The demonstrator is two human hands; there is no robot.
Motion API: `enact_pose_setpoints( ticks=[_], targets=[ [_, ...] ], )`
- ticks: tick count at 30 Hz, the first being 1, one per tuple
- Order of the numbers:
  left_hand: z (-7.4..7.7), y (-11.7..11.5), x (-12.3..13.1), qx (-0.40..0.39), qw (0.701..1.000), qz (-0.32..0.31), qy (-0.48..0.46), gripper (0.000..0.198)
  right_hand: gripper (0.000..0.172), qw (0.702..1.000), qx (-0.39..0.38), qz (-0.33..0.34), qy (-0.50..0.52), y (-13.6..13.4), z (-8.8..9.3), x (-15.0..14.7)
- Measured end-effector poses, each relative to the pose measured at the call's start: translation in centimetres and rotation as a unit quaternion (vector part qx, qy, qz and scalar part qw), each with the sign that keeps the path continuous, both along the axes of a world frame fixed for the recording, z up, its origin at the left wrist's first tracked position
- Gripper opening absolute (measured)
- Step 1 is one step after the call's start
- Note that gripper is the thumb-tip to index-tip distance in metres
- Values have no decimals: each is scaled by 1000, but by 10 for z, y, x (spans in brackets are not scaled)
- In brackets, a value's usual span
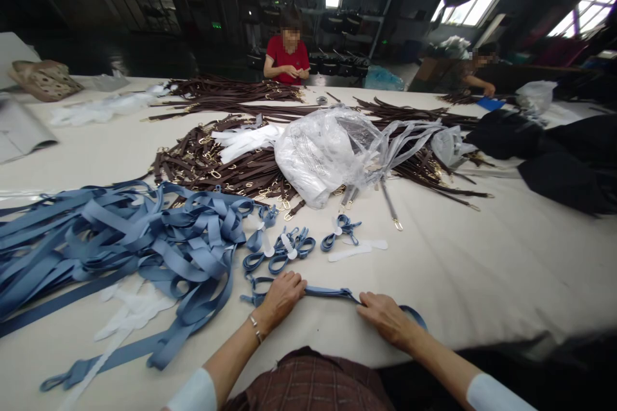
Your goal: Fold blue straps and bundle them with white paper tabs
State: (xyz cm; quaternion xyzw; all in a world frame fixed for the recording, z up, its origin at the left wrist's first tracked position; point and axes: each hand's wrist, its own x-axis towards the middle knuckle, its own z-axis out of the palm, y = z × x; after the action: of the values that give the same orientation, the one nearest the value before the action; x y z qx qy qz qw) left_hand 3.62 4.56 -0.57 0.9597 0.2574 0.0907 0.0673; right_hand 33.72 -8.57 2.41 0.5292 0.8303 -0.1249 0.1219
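A blue webbing strap is stretched between my two hands, low over the near part of the table. My left hand is closed around its left part, and folded loops stick out beyond the fingers. My right hand grips the strap farther right, past a slider buckle, and a loop curves out behind that hand. Just beyond lie several coiled blue strap bundles, with white ties around them. A single tied bundle rests to the right, close to loose white tie strips.
A large heap of blue straps spreads over the left side. White strips lie by it. Farther back are brown straps with gold clasps, a clear plastic bag and black fabric pieces. Two people work across the table.
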Motion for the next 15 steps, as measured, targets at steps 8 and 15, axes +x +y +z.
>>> enact_pose_setpoints(
  ticks=[8,15],
  targets=[
    [-10,8,9,-11,1000,4,-11,14,30,997,-74,12,21,8,26,-7],
    [-8,8,6,-25,1000,6,-16,11,13,995,-12,-99,-24,43,19,-21]
  ],
)
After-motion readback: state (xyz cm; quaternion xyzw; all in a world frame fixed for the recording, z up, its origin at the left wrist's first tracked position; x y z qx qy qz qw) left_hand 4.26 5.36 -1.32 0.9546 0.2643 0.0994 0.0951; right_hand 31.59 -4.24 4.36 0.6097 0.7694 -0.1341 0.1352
